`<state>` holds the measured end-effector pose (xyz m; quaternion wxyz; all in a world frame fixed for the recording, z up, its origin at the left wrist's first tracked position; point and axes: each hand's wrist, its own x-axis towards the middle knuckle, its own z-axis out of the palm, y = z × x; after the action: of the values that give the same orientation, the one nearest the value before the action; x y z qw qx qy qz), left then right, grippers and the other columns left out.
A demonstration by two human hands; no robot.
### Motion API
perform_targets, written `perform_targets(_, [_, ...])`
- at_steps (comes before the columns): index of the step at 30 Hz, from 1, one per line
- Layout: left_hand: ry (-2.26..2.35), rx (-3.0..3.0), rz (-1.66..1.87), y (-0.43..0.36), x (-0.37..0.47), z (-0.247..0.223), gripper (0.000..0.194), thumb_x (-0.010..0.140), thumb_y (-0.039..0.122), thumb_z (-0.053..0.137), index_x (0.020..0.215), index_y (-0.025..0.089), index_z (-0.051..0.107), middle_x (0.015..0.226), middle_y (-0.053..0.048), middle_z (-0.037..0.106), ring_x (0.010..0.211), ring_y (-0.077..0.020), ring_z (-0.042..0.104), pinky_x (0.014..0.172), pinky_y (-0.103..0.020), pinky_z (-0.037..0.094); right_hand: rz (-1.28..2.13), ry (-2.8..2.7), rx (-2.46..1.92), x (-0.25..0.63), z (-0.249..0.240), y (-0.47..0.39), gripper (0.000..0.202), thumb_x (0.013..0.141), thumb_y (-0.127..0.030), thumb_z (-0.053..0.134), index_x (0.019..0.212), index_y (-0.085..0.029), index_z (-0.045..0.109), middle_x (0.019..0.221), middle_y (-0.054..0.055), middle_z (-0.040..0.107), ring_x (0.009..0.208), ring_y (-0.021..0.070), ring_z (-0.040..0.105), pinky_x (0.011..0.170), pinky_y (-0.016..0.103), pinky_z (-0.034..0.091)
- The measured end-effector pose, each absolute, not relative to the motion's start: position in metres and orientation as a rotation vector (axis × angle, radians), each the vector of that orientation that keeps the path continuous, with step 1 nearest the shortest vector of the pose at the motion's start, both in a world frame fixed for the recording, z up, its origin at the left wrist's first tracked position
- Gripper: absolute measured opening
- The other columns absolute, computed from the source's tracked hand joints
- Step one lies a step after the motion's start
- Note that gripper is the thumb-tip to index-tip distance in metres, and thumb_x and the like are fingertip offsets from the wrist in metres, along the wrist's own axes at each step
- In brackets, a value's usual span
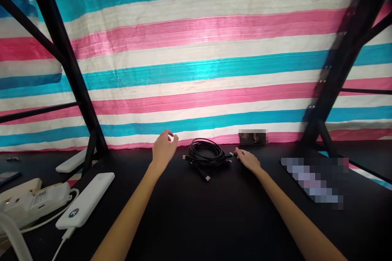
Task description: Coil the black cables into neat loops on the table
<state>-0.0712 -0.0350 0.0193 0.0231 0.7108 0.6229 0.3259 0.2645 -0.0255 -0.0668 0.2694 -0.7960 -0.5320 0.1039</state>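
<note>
A coiled bundle of black cables [207, 153] lies on the black table [190, 220], with light-coloured connector ends sticking out on its left, front and right. To the left of the coil my left hand [164, 149] is raised, its fingers curved and apart, holding nothing. My right hand [248, 160] is low at the coil's right side, close to a connector end [231, 154]; its fingers are close together, and whether they touch or grip the connector is too small to tell.
A white power bank [87, 200] with a plugged cable and a white power strip [39, 204] lie at the left. A blurred flat object [315, 181] is at the right. A small dark object [252, 138] stands by the striped sheet [196, 69]. Black metal posts [70, 69] flank the table.
</note>
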Motion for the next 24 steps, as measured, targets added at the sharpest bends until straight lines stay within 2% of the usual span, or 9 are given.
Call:
perform_targets(1, [1.956,2.258,0.83,-0.036,-0.076,0.006,0.031,0.089,0.04,0.028,0.095,0.021,0.051,0.097,-0.007,0.062,0.089,-0.0198,0.058,0.068,-0.028,0.039,0.293,-1.447,-2.126,0.268,-0.072,-0.028,0.044,0.089,-0.04,0.029,0.1,-0.02,0.068,0.084,0.006,0.07,0.08,0.0202,0.064,0.067,0.027,0.043])
perform_targets(3, [1.949,2.289,0.621,-0.035,-0.085,-0.024,0.024,0.087,0.036,0.036,0.079,0.02,0.053,0.085,-0.006,0.064,0.079,-0.0201,0.06,0.062,-0.027,0.038,0.311,-1.462,-2.091,0.273,-0.079,-0.032,0.044,0.09,-0.035,0.027,0.103,-0.021,0.066,0.084,0.004,0.069,0.078,0.0182,0.063,0.065,0.026,0.041])
perform_targets(6, [1.932,2.345,0.431,-0.031,-0.093,-0.059,0.023,0.084,0.03,0.041,0.066,0.02,0.051,0.076,-0.006,0.064,0.074,-0.0197,0.059,0.058,-0.026,0.035,0.271,-1.492,-2.081,0.27,-0.084,-0.036,0.04,0.088,-0.037,0.032,0.097,-0.023,0.068,0.083,0.004,0.069,0.08,0.0205,0.062,0.064,0.027,0.039])
perform_targets(10, [1.928,2.433,0.36,-0.029,-0.095,-0.074,0.024,0.086,0.031,0.038,0.069,0.02,0.05,0.08,-0.007,0.062,0.082,-0.021,0.057,0.063,-0.027,0.035,0.152,-1.569,-2.1,0.259,-0.087,-0.04,0.035,0.084,-0.044,0.04,0.087,-0.023,0.069,0.086,0.007,0.069,0.083,0.0259,0.061,0.062,0.029,0.035])
perform_targets(17, [1.821,2.525,0.276,-0.033,-0.103,-0.075,0.021,0.086,0.032,0.038,0.072,0.019,0.048,0.085,-0.005,0.055,0.083,-0.0187,0.052,0.068,-0.028,0.035,0.052,-1.621,-2.168,0.253,-0.09,-0.042,0.034,0.086,-0.047,0.039,0.087,-0.026,0.065,0.082,0.003,0.068,0.077,0.021,0.061,0.058,0.025,0.033])
perform_targets(24, [1.852,2.624,0.166,-0.04,-0.099,-0.075,0.023,0.089,0.032,0.033,0.078,0.019,0.048,0.089,-0.006,0.053,0.084,-0.019,0.052,0.069,-0.029,0.036,0.023,-1.626,-2.208,0.252,-0.09,-0.041,0.033,0.086,-0.046,0.039,0.087,-0.026,0.065,0.082,0.003,0.068,0.077,0.021,0.061,0.057,0.025,0.032])
